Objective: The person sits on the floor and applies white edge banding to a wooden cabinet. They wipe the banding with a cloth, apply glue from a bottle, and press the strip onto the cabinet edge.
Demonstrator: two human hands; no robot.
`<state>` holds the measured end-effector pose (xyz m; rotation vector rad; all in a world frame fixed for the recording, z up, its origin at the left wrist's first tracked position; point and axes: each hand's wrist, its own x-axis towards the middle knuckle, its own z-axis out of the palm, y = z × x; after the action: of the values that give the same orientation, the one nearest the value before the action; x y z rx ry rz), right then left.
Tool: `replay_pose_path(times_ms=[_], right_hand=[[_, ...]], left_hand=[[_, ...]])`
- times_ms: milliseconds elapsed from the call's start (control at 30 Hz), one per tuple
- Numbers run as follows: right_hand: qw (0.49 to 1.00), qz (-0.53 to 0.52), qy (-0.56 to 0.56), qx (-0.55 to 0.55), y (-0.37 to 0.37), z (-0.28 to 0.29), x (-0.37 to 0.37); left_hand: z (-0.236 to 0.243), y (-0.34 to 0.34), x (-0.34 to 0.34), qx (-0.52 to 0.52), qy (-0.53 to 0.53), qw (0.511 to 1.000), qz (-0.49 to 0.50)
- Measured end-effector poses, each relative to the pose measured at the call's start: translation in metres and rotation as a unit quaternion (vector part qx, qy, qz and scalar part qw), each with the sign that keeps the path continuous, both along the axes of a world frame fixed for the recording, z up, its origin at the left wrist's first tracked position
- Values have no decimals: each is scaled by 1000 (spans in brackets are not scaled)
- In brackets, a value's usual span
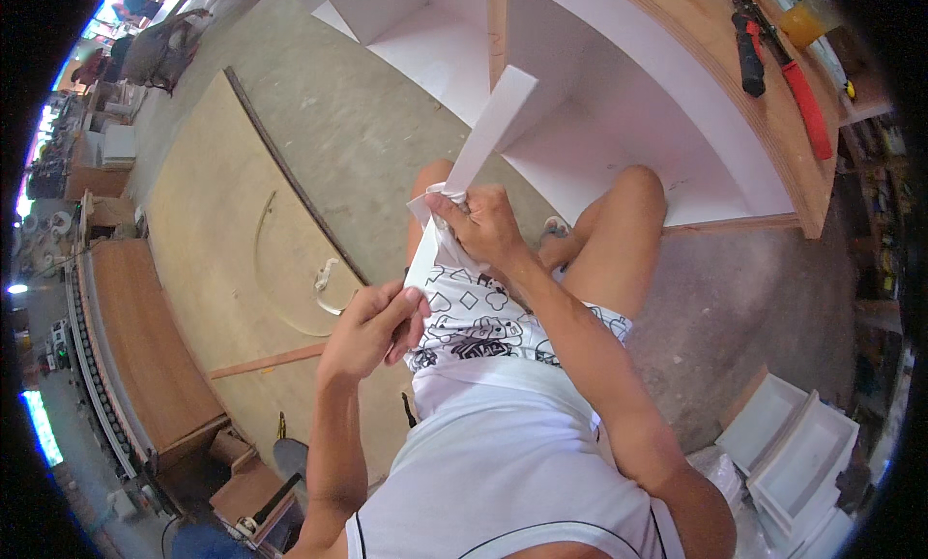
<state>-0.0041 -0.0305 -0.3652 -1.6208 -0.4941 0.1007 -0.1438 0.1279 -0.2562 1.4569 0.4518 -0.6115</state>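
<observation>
My right hand [479, 220] is closed around a bunched white strip [493, 124], whose long flat end rises up and to the right in front of a white cabinet [614, 124]. The strip looks folded or looped at my grip, with a short piece poking out to the left. Lower and to the left, my left hand [382, 327] is closed on the other flat end [422, 254] of the white material, thumb on top. Both hands are over my lap, above patterned shorts [464, 312].
A large plywood board [208, 240] with a curved pale piece on it lies to my left. Pliers and red-handled tools [802, 104] rest on the cabinet's wooden top at upper right. White drawers [773, 433] are stacked at lower right. A cluttered workshop lines both edges.
</observation>
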Motion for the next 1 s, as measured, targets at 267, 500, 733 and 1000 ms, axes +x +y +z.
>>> replay_pose_path(times_ms=[267,500,733,1000], right_hand=[[987,-115,-98,-57,-26,4,54],[955,-271,73,-98,-99,3,105],[996,-84,8,10,-89,72,59],[949,106,-286,-81,3,103,-3]], left_hand=[[25,41,-56,-2,55,998,-4],[86,74,-65,180,54,977,-101],[112,57,-31,559,-189,794,-145],[154,18,38,603,-394,652,-237]])
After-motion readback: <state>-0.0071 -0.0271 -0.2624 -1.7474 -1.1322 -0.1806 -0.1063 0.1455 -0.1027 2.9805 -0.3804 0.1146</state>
